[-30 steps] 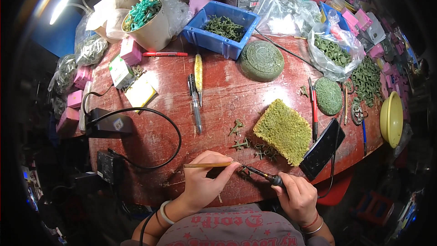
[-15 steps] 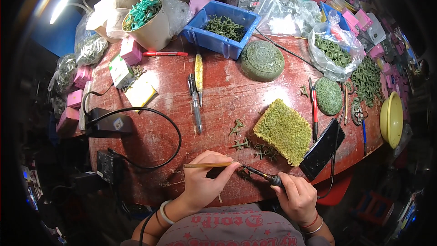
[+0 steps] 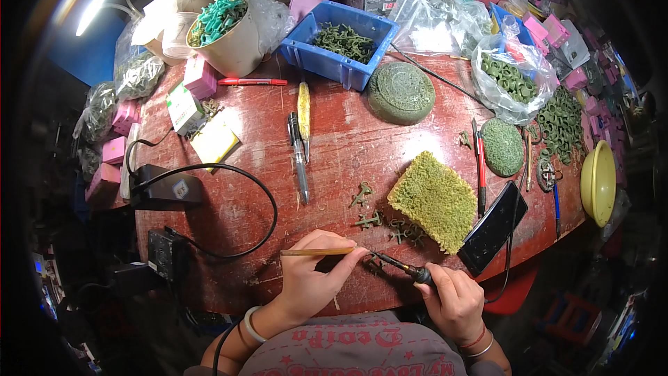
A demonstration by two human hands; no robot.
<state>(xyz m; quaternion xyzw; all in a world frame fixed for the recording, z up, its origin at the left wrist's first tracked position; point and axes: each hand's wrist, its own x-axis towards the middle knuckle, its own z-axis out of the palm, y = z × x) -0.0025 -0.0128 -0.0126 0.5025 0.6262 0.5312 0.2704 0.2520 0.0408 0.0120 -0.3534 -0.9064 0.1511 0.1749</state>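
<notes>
Near the table's front edge, my left hand (image 3: pixel 306 280) is closed in a pinch around a thin wooden-handled stick (image 3: pixel 314 252) that points right. My right hand (image 3: pixel 456 303) grips the black handle of a soldering-iron-like pen (image 3: pixel 421 275). The pen's slim metal tip meets the left fingertips, where something small and dark is too small to make out. Just beyond lie several small green branched pieces (image 3: pixel 369 221), seemingly wax. A yellow sponge-like block (image 3: pixel 433 202) crusted with green sits past the pen.
A black phone (image 3: pixel 494 230) lies right of the block, a cable across it. A blue bin (image 3: pixel 339 45) of green pieces stands at the back. Pens (image 3: pixel 299 160) lie mid-table. A black cable (image 3: pixel 271 202) loops at left. A yellow bowl (image 3: pixel 598 184) is at far right.
</notes>
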